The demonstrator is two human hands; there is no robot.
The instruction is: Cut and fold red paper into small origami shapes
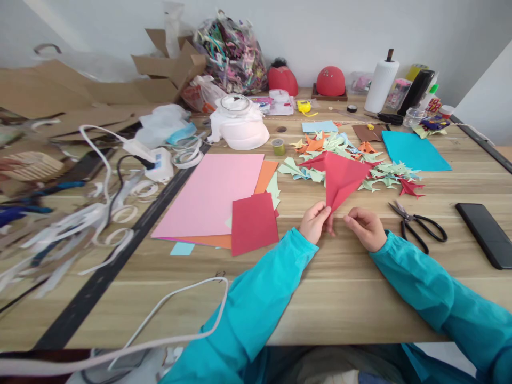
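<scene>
A folded red paper (339, 176), shaped like a kite with its point toward me, lies on the wooden table (344, 288). My left hand (315, 222) pinches its near tip. My right hand (366, 227) rests just right of that tip with fingers curled in; whether it touches the paper I cannot tell. Both arms wear teal sleeves. Behind the red paper lies a heap of small folded paper pieces (352, 154) in green, orange and red.
A red sheet (253, 223) lies on pink (212, 193) and orange sheets at left. Black scissors (418, 224) and a dark phone (486, 233) sit at right, a blue sheet (414, 151) behind. A paper towel roll (381, 85), white container (239, 125), cardboard and cables crowd the back and left.
</scene>
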